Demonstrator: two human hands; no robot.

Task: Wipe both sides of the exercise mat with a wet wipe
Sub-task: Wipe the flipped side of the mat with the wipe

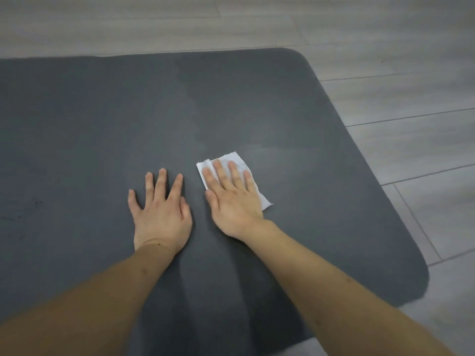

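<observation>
A dark grey exercise mat [102, 119] lies flat on the floor and fills most of the view; its right end with rounded corners shows. A folded white wet wipe [232, 158] lies on the mat near the middle. My right hand [231, 199] presses flat on the wipe with straight fingers. To its left, my left hand [160, 209] rests palm down on the bare mat, fingers spread. Faint damp streaks show on the mat beyond and to the right of the wipe.
Grey wood-look plank floor [411, 86] surrounds the mat at the far side and on the right. A few small dark specks mark the mat [36, 202] at the left.
</observation>
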